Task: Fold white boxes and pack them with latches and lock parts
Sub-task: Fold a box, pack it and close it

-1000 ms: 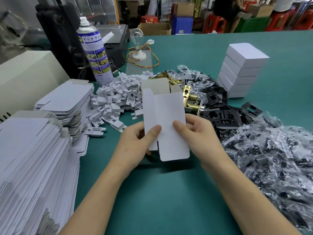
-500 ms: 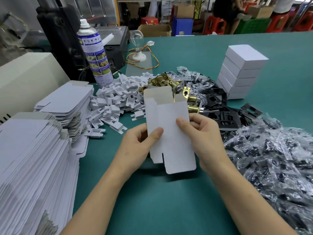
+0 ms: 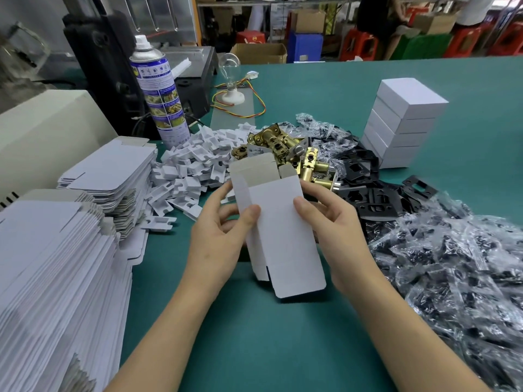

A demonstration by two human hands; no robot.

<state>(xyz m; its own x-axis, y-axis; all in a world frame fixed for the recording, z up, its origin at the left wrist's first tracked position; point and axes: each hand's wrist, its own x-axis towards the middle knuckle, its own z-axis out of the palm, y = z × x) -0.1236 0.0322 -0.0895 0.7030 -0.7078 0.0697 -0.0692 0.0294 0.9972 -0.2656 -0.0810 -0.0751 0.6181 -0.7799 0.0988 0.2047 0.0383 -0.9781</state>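
Observation:
I hold a white cardboard box blank (image 3: 280, 230) above the green table, partly opened into a sleeve with its grey inside showing at the top. My left hand (image 3: 218, 241) pinches its left edge, thumb on the front face. My right hand (image 3: 336, 230) grips the right edge, thumb on the front and fingers behind. Behind the blank lies a heap of brass latches (image 3: 285, 148). Black strike plates (image 3: 368, 193) lie to the right, beside bagged lock parts (image 3: 452, 278). A stack of finished white boxes (image 3: 402, 123) stands at the back right.
Tall stacks of flat box blanks (image 3: 56, 264) fill the left side, with a shorter stack (image 3: 113, 174) behind. A pile of white card inserts (image 3: 192, 165) lies behind my left hand. A spray can (image 3: 161, 91), a bulb on a base (image 3: 230, 80) and a black machine stand behind them.
The blank has tilted and opened from flat into a sleeve shape. Both hands shifted slightly apart along its edges, fingers spreading behind it.

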